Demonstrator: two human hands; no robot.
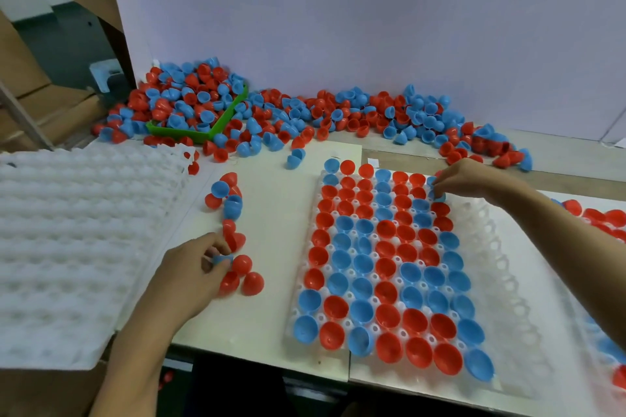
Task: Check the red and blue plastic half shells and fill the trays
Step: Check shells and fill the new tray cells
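A clear plastic tray [498, 247] lies in front of me, most of its cups filled with red and blue half shells open side up; its right columns are bare. My right hand [471, 179] reaches over the tray's far right corner and pinches a blue half shell [439, 196] at a cup there. My left hand [189, 267] rests on the white board left of the tray and pinches a blue half shell [222, 259] among a loose string of red and blue shells [233, 210].
A big heap of red and blue shells [305, 115] runs along the back wall, partly in a green bin [216, 127]. A stack of white trays [67, 230] sits at the left. Another filled tray [606, 223] shows at the right edge.
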